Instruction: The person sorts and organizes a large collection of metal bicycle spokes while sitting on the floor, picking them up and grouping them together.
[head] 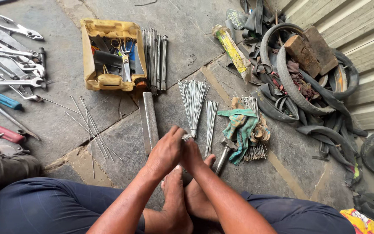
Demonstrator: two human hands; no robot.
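Observation:
I sit on a stone floor with my bare feet [182, 199] together. My left hand [166, 149] and my right hand [192, 154] are closed together around the near end of a fanned bundle of thin metal spokes [192, 102]. The bundle spreads away from me on the floor. A second, smaller spoke bundle [211, 123] lies just right of it. A hammer [224, 154] rests beside my right hand.
A yellow tray [91, 65] holds scissors and tools. Long rods [154, 58] lie beside it, a flat metal file [149, 121] below. Wrenches and pliers [9, 65] lie at left, loose spokes [89, 128] near my knee. Green rag [241, 128], old tyres and tubes [308, 82] at right.

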